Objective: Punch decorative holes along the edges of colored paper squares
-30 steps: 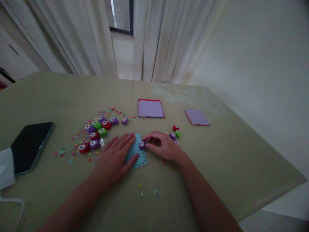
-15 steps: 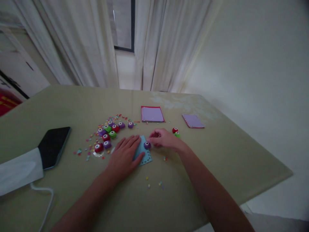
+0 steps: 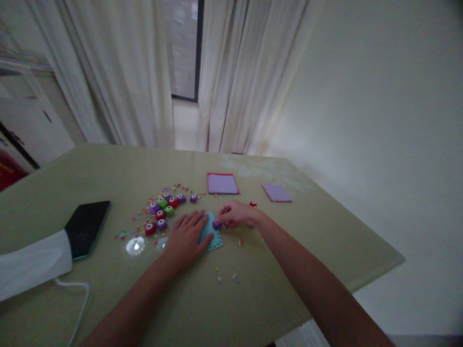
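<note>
My left hand [image 3: 185, 241] lies flat, fingers spread, on a light blue sheet of paper [image 3: 207, 226] that has a row of punched holes along its near edge. At the paper's right edge sits a small purple craft punch [image 3: 216, 225]. My right hand [image 3: 234, 214] is closed, with its fingertips on the top of that punch. Left of my hands is a cluster of similar small punches, among them a red one [image 3: 150, 229], a green one [image 3: 169, 210] and a purple one [image 3: 161, 224], each with an eye-like button.
Coloured paper bits [image 3: 137, 217] lie around the punches. A lilac pad with red edging [image 3: 223, 184] and a lilac card [image 3: 277, 193] lie farther back. A red punch [image 3: 253, 203] is partly behind my right hand. At left are a phone [image 3: 87, 226], a white cloth-like item [image 3: 36, 264] and a cable [image 3: 85, 299].
My right fingertips have moved from beside the purple punch onto its top. My left hand stays on the blue paper. The camera view has tilted up a little.
</note>
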A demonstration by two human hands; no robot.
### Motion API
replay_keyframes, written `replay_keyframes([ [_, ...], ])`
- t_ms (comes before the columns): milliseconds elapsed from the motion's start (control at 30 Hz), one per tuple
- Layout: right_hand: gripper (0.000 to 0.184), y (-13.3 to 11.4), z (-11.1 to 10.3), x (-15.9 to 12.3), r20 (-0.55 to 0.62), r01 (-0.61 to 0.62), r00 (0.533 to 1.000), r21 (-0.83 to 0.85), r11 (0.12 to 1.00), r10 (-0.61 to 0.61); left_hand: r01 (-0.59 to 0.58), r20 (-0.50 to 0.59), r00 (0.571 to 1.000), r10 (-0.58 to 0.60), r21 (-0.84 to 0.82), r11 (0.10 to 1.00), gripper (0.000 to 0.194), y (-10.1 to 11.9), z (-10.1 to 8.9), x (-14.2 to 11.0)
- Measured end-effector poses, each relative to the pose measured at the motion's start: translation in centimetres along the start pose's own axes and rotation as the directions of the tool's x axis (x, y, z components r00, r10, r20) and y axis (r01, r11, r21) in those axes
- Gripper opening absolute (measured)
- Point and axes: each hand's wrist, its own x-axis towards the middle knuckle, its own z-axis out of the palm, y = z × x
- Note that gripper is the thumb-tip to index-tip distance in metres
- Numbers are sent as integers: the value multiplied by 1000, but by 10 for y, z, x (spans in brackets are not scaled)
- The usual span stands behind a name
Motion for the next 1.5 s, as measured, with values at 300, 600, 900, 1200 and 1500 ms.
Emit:
replay_keyframes([
  [300, 34, -1, 2, 0, -9, -16, 1000, 14, 1000, 16, -3, -29, 1000, 2, -16, 1000, 54, 0, 2, 0],
  [600, 34, -8, 2, 3, 18, -25, 999, -175, 984, 29, -10, -41, 999, 9, -19, 1000, 55, 1, 3, 0],
  [900, 37, -13, 2, 6, -13, -24, 1000, -480, 877, 21, -11, -42, 999, 9, -35, 999, 56, 0, 3, -1],
  [1200, 43, -25, 9, 4, -42, -35, 999, -550, 834, 14, -16, -11, 1000, 16, 27, 1000, 59, 1, 0, 0],
  [1500, 46, -1, 12, -9, -64, -3, 998, -436, 900, -28, -29, -41, 999, 29, -2, 1000, 59, -1, 1, -1],
])
